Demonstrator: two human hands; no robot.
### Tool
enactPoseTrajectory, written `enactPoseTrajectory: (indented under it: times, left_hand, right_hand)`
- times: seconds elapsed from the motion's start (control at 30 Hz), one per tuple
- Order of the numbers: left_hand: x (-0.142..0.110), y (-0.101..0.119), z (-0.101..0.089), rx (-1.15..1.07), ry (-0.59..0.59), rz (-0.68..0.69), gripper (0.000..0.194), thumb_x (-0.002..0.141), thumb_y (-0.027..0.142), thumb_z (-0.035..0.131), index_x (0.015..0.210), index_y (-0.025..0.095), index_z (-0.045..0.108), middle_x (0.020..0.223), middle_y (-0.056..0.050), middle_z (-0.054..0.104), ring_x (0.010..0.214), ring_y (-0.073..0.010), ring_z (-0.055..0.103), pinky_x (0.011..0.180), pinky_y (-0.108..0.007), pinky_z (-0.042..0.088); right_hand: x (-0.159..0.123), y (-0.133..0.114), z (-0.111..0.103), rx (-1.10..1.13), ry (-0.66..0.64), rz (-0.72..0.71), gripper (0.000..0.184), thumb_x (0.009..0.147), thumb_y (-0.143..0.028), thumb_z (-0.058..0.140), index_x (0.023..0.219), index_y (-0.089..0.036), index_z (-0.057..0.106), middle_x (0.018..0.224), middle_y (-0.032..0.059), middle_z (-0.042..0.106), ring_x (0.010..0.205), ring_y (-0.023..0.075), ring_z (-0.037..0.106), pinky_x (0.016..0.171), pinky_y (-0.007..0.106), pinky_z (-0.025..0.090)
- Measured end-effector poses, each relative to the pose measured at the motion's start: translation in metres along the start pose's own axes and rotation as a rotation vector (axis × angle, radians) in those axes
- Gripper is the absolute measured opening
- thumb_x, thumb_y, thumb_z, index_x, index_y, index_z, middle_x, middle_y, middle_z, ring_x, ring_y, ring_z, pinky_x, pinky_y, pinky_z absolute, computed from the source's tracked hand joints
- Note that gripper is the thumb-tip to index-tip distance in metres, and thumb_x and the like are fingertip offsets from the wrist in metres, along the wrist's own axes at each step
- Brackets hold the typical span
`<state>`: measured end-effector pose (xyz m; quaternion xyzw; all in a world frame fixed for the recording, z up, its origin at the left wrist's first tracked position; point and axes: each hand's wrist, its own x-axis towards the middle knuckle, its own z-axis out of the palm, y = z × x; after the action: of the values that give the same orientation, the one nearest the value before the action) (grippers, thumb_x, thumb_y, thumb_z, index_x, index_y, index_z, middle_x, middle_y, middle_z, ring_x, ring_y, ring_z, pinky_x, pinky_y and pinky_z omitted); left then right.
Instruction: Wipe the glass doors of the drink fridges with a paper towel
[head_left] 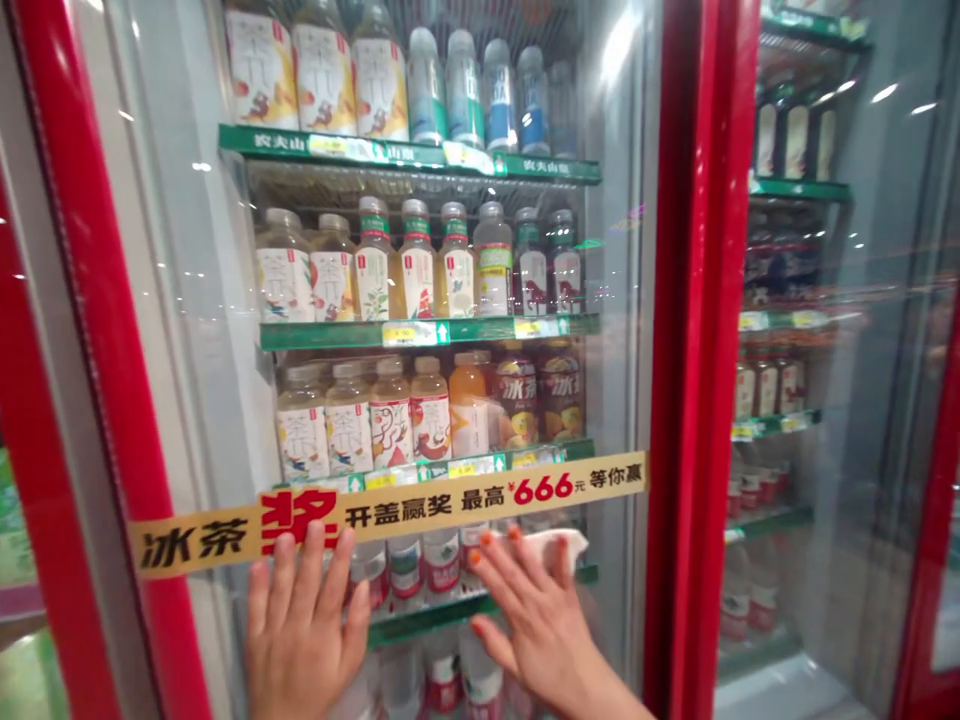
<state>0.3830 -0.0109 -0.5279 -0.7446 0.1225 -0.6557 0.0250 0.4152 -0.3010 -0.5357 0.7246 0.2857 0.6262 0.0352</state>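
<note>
My left hand (pixel 307 620) lies against the glass door (pixel 225 400) of a drinks fridge with its fingers stretched out and apart. Its fingertips reach the yellow promotional strip (pixel 420 503) across the glass and touch it. My right hand (pixel 544 615) holds a white cloth (pixel 559 548) against the same door, just below the strip, with fingers spread over it. Most of the cloth is hidden under that hand; its edge sticks out at the upper right. Whether it is fabric or paper tissue I cannot tell.
Behind the glass, green-edged shelves (pixel 420 335) carry rows of bottled drinks (pixel 416 260). A red door frame (pixel 705 360) runs down the right side, with another red frame edge (pixel 112 330) at the left. A second fridge section (pixel 780 400) with bottles stands further right.
</note>
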Motion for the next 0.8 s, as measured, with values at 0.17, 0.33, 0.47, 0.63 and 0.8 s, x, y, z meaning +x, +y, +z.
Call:
enactPoseTrajectory:
  times: [0.17, 0.33, 0.47, 0.63, 0.8]
  left_hand:
    - [0.003, 0.004, -0.001, 0.003, 0.036, -0.023, 0.086, 0.101, 0.024, 0.064, 0.176, 0.027, 0.023, 0.187, -0.005, 0.015, 0.175, -0.026, 0.009, 0.144, -0.05, 0.007]
    - [0.003, 0.004, 0.0, 0.028, 0.039, -0.003, 0.086, 0.099, 0.024, 0.066, 0.176, 0.023, 0.026, 0.186, -0.007, 0.016, 0.175, -0.0262, 0.01, 0.144, -0.048, 0.007]
    - [0.0, 0.002, 0.002, 0.047, 0.041, -0.001, 0.087, 0.098, 0.024, 0.068, 0.175, 0.021, 0.028, 0.186, -0.008, 0.018, 0.175, -0.0281, 0.012, 0.144, -0.049, 0.008]
    - [-0.003, 0.005, 0.003, 0.05, 0.054, -0.009, 0.087, 0.096, 0.023, 0.071, 0.174, 0.019, 0.032, 0.185, -0.009, 0.022, 0.174, -0.0298, 0.016, 0.144, -0.05, 0.011]
    - [-0.003, 0.012, 0.0, 0.013, 0.043, -0.094, 0.087, 0.097, 0.021, 0.071, 0.174, 0.026, 0.031, 0.184, -0.006, 0.025, 0.173, -0.0309, 0.02, 0.144, -0.056, 0.015]
  right_hand:
    - [0.019, 0.059, 0.001, -0.029, 0.033, 0.568, 0.079, 0.112, -0.038, 0.035, 0.177, -0.017, -0.004, 0.187, 0.0138, -0.005, 0.174, 0.0323, -0.005, 0.138, 0.071, 0.015]
    - [-0.01, -0.017, 0.014, -0.003, -0.048, 0.237, 0.089, 0.109, -0.06, 0.044, 0.178, -0.017, 0.01, 0.188, 0.0107, 0.003, 0.175, 0.0326, 0.001, 0.141, 0.061, 0.004]
    - [-0.07, -0.006, 0.011, -0.039, -0.071, 0.282, 0.089, 0.11, -0.056, 0.045, 0.178, -0.015, 0.004, 0.188, 0.0108, -0.004, 0.174, 0.0349, -0.007, 0.14, 0.066, 0.002]
    - [-0.039, -0.016, 0.018, 0.005, -0.057, 0.785, 0.088, 0.112, -0.048, 0.037, 0.175, -0.009, -0.009, 0.184, 0.0235, -0.013, 0.172, 0.0438, -0.015, 0.126, 0.09, 0.017]
    - [-0.059, -0.108, 0.03, 0.051, -0.118, 0.274, 0.101, 0.101, -0.068, 0.048, 0.178, -0.013, 0.013, 0.188, 0.0111, 0.006, 0.174, 0.0384, -0.001, 0.14, 0.067, -0.005]
